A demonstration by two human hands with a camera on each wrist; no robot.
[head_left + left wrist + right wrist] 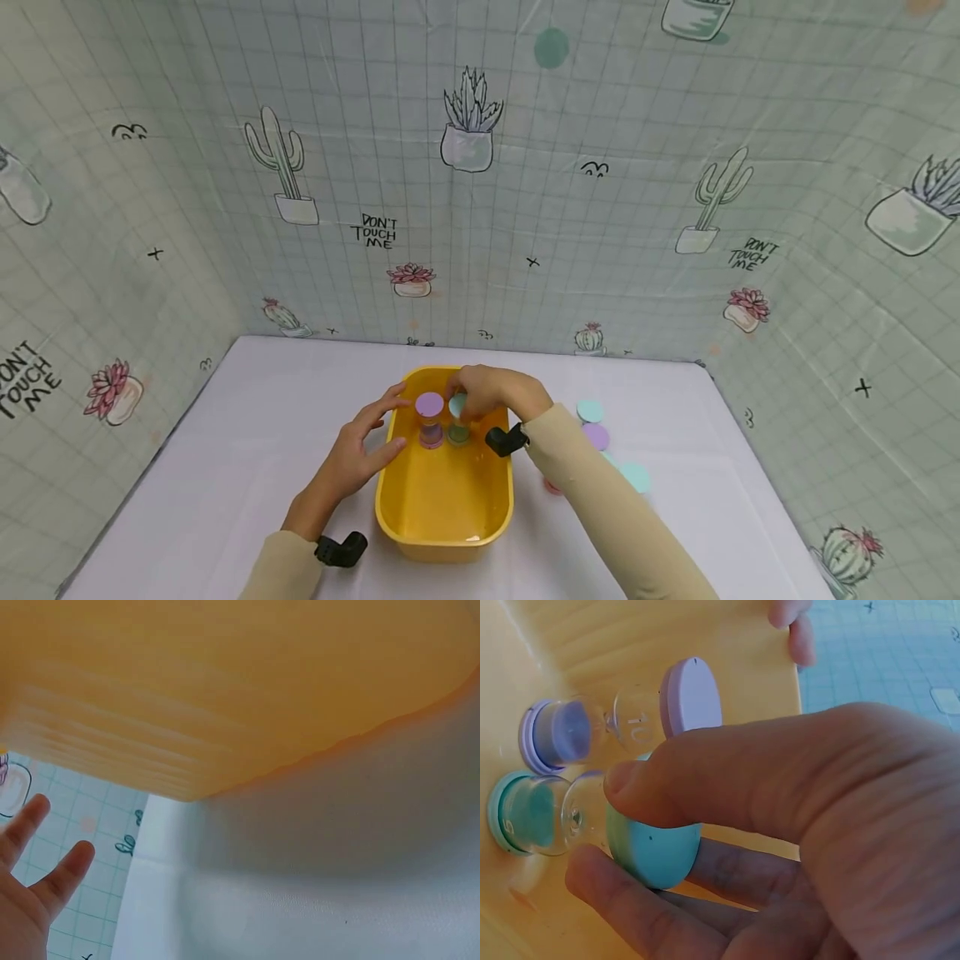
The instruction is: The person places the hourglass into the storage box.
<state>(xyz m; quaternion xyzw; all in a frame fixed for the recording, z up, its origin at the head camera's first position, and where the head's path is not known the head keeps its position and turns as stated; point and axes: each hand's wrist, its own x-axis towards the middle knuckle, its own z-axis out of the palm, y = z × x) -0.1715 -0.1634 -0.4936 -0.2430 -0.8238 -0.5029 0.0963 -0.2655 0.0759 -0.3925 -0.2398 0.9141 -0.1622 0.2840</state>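
Inside a yellow plastic tub [442, 500] two sand timers stand upright side by side. My right hand [495, 390] reaches over the tub's right side and holds the teal sand timer [656, 851] by its top cap, between thumb and fingers. Its base seems to be on the tub floor. Beside it on the left, the purple sand timer [430, 406], marked 10, stands untouched. My left hand [352, 450] is at the tub's left rim, fingers spread and extended; whether the fingertips touch the rim I cannot tell. The left wrist view shows the tub's outer wall [225, 690] and two fingers.
Right of the tub, partly behind my right forearm, several more timers lie on the white table [240, 450]: a teal one [590, 411], a purple one [596, 436] and a red one [552, 487] among them. A patterned cloth [525, 217] hangs behind and at both sides.
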